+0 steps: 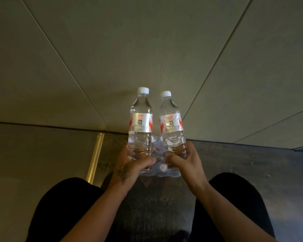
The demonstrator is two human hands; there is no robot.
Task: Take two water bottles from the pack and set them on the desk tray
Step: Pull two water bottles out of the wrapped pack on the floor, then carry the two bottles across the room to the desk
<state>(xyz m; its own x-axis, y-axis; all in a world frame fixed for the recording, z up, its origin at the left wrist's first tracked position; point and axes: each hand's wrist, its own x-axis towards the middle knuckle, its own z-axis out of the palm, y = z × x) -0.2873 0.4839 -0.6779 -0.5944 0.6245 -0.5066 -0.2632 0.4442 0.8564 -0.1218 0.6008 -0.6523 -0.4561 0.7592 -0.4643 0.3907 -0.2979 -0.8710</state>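
Item: two water bottles, held upright. We hold the left bottle [140, 119] by its lower body, left grip [129, 165] wrapped around it; the right bottle [171, 123] likewise in the right grip [185, 161], fingers closed. Below and between both grips lies the plastic-wrapped pack [160, 169] on the dark floor [243, 165].

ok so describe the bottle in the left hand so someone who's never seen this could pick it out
Start at the two forearms reaching forward from the dark-trousered knees; each hand holds a clear water bottle upright by its base, over the shrink-wrapped pack on the floor. The one meant is in the left hand. This left bottle has the higher white cap, and its hand bears a dark wrist marking, unlike the right bottle.
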